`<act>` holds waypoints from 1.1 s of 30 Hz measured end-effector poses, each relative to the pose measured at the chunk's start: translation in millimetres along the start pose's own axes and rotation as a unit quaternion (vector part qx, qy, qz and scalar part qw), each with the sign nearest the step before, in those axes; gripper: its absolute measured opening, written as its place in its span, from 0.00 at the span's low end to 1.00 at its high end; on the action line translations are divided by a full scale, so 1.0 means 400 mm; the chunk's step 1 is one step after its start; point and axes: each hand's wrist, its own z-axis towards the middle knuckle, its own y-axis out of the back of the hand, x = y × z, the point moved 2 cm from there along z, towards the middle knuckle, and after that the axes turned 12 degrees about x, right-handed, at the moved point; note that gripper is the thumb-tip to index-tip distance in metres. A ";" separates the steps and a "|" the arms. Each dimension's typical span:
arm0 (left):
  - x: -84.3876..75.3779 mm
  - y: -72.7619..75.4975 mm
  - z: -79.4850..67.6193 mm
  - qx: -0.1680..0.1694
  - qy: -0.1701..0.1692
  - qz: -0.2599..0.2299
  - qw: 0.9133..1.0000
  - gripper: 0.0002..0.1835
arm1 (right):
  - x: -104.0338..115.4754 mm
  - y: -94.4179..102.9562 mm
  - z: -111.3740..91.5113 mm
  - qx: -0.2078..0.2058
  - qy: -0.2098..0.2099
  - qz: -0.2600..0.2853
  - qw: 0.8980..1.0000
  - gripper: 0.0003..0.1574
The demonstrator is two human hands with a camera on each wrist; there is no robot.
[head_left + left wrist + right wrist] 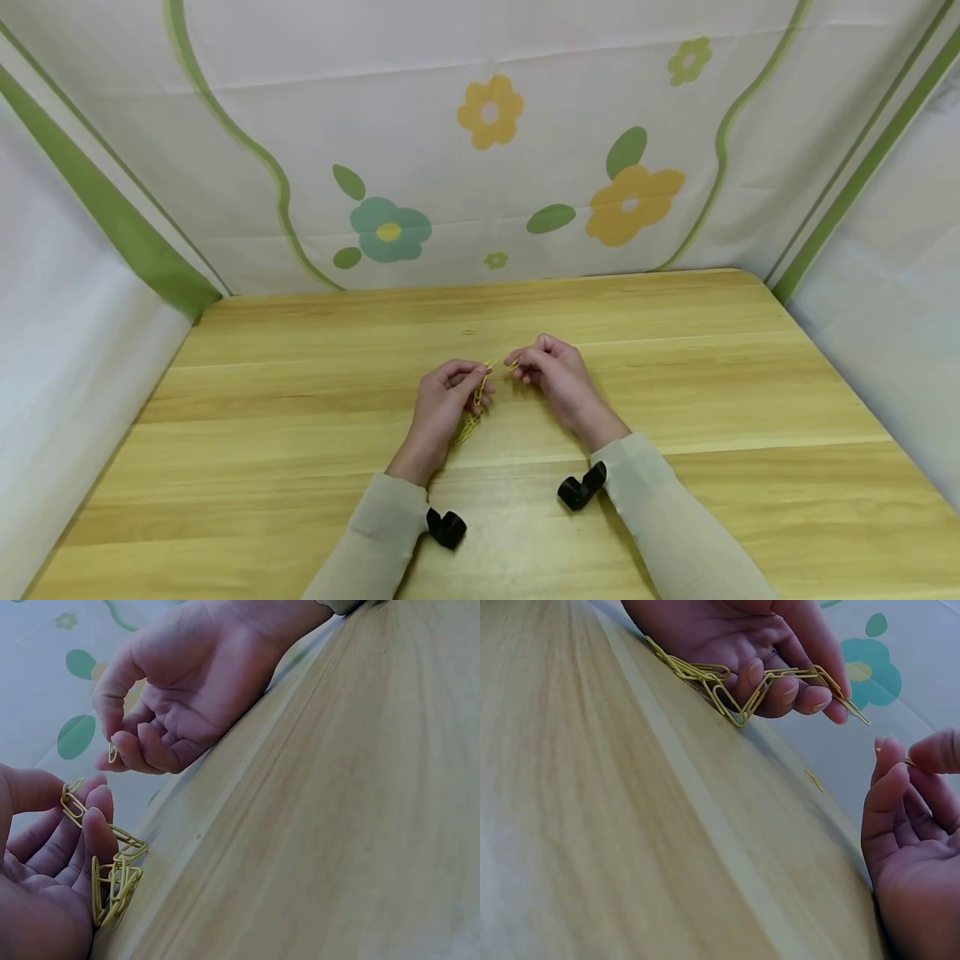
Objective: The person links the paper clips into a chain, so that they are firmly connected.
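Note:
A chain of linked yellow paper clips (116, 881) hangs from my left hand (447, 400), which pinches its top clip between thumb and index finger. The chain's lower part bunches by the palm at the tabletop. In the right wrist view the pinched clip (861, 712) points out past the fingertips toward my other hand. My right hand (558, 379) pinches a single yellow paper clip (112, 752), mostly covered by the fingertips. A small gap separates this clip from the chain. Another loose paper clip (814, 781) lies on the table beyond the hands.
The wooden table (262, 467) ends at the back against a white curtain (420, 108) printed with flowers. White cloth also hangs at both sides. Black wrist cameras are strapped over both sleeves (386, 533).

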 end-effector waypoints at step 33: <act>-0.010 0.005 0.001 -0.004 -0.002 -0.017 1.000 0.11 | -0.002 -0.008 -0.001 -0.004 -0.010 -0.057 0.998 0.11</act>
